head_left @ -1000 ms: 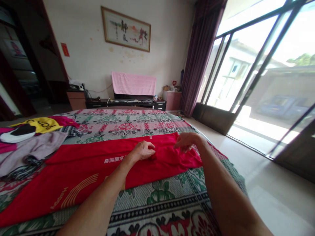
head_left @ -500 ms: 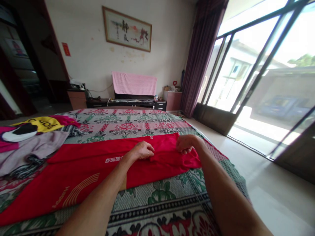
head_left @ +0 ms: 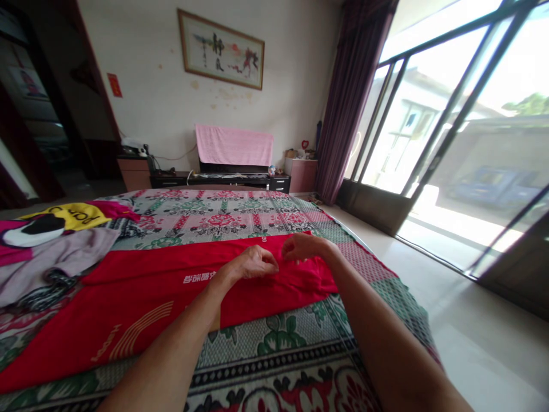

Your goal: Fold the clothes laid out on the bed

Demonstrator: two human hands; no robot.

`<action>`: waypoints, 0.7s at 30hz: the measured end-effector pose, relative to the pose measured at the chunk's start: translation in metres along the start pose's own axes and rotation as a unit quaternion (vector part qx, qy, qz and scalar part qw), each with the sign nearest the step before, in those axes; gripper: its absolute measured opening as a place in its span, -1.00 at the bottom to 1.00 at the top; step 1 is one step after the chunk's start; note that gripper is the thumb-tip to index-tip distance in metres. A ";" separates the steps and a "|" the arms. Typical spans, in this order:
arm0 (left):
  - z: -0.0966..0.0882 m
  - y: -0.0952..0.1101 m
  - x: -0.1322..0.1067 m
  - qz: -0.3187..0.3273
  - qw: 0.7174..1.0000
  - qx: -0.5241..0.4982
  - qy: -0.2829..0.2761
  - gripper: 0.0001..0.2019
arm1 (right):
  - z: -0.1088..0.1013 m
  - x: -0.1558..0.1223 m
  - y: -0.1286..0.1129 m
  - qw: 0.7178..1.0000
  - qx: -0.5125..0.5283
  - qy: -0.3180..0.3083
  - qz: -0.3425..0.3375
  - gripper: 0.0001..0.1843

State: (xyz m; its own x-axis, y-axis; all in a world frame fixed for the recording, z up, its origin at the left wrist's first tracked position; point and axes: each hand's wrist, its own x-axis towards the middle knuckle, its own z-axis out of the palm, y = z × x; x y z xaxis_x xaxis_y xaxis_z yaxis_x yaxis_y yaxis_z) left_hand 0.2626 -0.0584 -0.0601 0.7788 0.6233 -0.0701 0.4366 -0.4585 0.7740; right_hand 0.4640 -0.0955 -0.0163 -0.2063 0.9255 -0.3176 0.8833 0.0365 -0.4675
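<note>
A long red cloth (head_left: 141,280) with white and gold lettering and curved gold lines lies folded across the patterned bedspread (head_left: 240,357). Over the right half of the cloth, my left hand (head_left: 257,263) has its thumb and fingers pinched together at the fabric; the fingertips partly hide what they grip. My right hand (head_left: 302,249) is just to its right, low over the same cloth, its fingers loosely bent and apart. The cloth's right end is wrinkled below and beyond my right hand.
A pile of clothes, including a yellow and pink piece (head_left: 81,217) and a pale mauve one (head_left: 81,252), lies at the bed's left. Beyond the bed stand a low black cabinet (head_left: 231,182) and a pink towel (head_left: 234,146). Glass doors (head_left: 446,137) are at right.
My right hand has moved left from the cloth's right end, closer to my left hand, and its fingers have loosened. The right end has shifted slightly left. My left hand slid slightly right.
</note>
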 end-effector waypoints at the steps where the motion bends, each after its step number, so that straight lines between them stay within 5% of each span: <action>1: 0.000 0.002 -0.002 -0.005 0.999 -0.007 -0.038 -0.69 | 0.003 0.004 0.003 1.000 0.000 0.020 -0.001 -0.82; 4: 0.000 0.007 -0.007 -0.031 0.995 0.009 -0.097 -0.67 | 0.011 0.013 0.014 0.998 -0.006 0.066 0.012 -0.81; 8: 0.000 0.013 -0.008 0.004 0.998 0.008 -0.069 -0.62 | 0.016 0.018 0.025 0.989 -0.017 0.149 0.008 -0.79; 13: 0.005 0.017 -0.009 0.002 0.993 0.051 -0.108 -0.60 | 0.022 0.024 0.031 0.984 -0.041 0.175 0.000 -0.80; 17: 0.002 0.016 -0.008 0.015 0.997 0.052 -0.046 -0.62 | 0.026 0.030 0.028 0.978 -0.098 0.187 0.009 -0.67; 21: -0.024 0.001 -0.019 -0.020 0.990 0.114 0.075 -0.64 | 0.026 0.029 0.021 0.979 -0.124 0.157 0.026 -0.54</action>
State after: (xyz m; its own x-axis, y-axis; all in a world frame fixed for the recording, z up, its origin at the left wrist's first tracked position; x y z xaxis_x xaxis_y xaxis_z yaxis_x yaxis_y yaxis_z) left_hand 0.2377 -0.0558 -0.0430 0.6905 0.7233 0.0102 0.5697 -0.5525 0.6084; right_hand 0.4661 -0.0774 -0.0569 -0.0533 0.9975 -0.0471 0.9721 0.0410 -0.2309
